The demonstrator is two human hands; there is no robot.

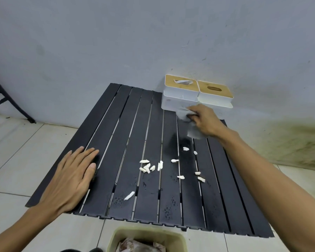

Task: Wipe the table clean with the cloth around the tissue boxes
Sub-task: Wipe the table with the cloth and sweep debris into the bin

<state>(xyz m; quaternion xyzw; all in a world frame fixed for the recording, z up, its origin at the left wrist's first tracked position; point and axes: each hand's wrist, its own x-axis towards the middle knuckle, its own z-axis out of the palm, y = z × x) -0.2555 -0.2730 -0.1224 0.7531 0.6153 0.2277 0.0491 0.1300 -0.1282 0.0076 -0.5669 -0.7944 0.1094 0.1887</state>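
The cloth [184, 114] is blurred, partly hidden by the right hand [205, 122]; the bin [115, 239] is cut by the bottom edge.

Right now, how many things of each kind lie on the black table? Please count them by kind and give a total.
tissue boxes: 2
grey cloth: 1
white scraps: about 14 (some overlap in the cluster, so the exact count is unsure)
Total: about 17
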